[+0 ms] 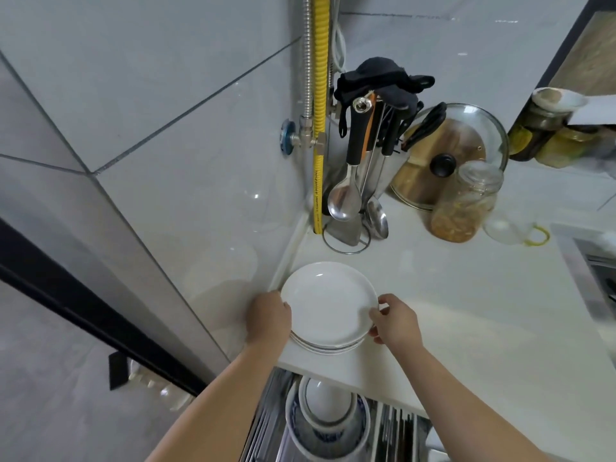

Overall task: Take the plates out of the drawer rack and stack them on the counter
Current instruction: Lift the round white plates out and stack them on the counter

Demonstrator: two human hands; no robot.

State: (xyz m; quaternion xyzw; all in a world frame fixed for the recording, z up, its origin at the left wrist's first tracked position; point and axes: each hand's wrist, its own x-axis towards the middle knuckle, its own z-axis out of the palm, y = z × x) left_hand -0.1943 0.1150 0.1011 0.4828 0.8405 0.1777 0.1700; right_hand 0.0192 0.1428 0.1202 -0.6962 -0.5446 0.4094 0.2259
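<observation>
A stack of white plates [328,305] rests on the white counter [466,311], near its left corner against the wall. My left hand [268,320] grips the stack's left rim. My right hand [393,320] pinches the right rim with thumb and fingers. Below the counter edge the drawer rack [396,428] stands pulled out, holding a white bowl [328,401] nested in a blue-patterned bowl [328,438]. No plates show in the visible part of the rack.
A wire utensil stand [353,195] with ladles and a dark cloth on top stands in the corner. A glass pot lid [453,155], a glass jar [466,201] and a small cup [503,230] sit behind. A yellow gas hose [318,111] runs down the wall. A sink edge [600,275] is at right.
</observation>
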